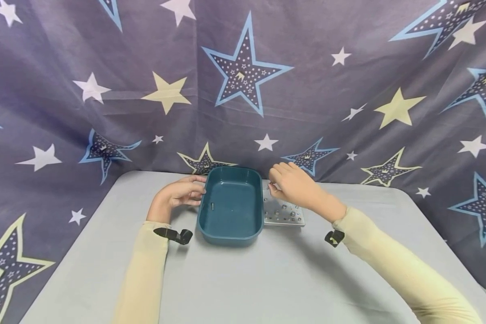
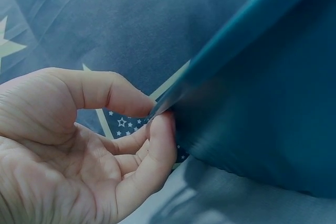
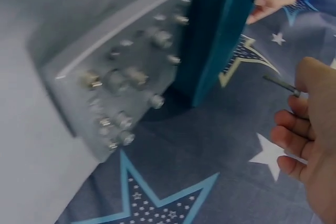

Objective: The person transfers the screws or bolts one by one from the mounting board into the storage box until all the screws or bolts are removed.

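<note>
A dark teal rectangular bin [image 1: 231, 211] stands on the table, with a small metal piece [image 1: 212, 206] lying inside it. My left hand [image 1: 183, 192] is at the bin's left side; in the left wrist view its thumb and finger pinch the rim [image 2: 181, 90]. To the right of the bin lies a silver metal plate [image 1: 278, 211] studded with several bolts and screws. Above the plate's far part is my right hand [image 1: 293, 183]. The right wrist view shows that hand pinching a thin metal screw [image 3: 281, 84] between thumb and finger.
A pale grey cloth covers the table [image 1: 243, 283]. Close behind it hangs a dark curtain [image 1: 308, 67] patterned with stars. The plate sits right beside the bin's right wall. Black straps with small devices [image 1: 334, 237] are worn on both wrists.
</note>
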### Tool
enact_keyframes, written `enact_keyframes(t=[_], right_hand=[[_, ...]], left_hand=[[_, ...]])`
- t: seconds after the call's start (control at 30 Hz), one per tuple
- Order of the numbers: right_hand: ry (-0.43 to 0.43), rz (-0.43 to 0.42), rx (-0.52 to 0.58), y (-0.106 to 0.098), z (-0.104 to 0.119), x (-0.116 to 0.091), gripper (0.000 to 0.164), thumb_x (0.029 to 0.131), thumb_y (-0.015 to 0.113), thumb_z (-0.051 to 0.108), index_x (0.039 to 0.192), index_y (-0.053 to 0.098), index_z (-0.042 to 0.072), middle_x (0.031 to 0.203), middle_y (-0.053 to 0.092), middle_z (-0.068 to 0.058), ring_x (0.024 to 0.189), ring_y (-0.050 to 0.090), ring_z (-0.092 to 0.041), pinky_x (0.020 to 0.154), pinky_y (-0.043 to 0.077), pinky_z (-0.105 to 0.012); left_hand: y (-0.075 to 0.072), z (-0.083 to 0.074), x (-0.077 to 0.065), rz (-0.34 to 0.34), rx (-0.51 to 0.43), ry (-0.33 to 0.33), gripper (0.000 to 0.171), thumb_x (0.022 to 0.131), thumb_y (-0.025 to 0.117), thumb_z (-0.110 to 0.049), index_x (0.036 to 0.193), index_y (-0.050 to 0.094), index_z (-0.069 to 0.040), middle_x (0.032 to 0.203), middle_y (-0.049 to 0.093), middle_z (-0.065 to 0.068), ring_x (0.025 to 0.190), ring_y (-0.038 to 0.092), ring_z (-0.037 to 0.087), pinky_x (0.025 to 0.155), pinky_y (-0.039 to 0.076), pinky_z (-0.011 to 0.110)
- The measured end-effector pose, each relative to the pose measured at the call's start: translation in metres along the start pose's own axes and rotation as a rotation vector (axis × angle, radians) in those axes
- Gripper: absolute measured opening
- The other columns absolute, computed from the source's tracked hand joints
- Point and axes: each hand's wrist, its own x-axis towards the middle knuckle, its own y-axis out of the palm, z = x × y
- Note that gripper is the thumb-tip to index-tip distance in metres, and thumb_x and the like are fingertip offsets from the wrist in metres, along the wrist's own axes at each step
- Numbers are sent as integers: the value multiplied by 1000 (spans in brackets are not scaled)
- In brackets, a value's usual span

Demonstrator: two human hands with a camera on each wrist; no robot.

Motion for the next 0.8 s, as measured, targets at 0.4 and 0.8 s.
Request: enact_keyframes(t=[0.4, 0.8], right_hand=[[102, 9, 158, -10, -2, 29, 10, 87, 65, 12, 85, 55, 9, 79, 56, -3, 75, 52, -23, 71, 43, -37], [121, 96, 277, -15, 9, 70, 7, 86, 64, 6, 86, 58, 9, 80, 58, -4, 75, 53, -19, 70, 47, -34]], left_hand=[[0, 0, 1, 0, -11, -5, 67, 90, 54, 0, 152, 27, 3, 91, 61, -2, 75, 62, 5, 74, 58, 26], [-1, 0, 2, -3, -18, -8, 66, 91, 53, 2, 151, 27, 3, 89, 62, -2, 75, 63, 5, 72, 58, 26]])
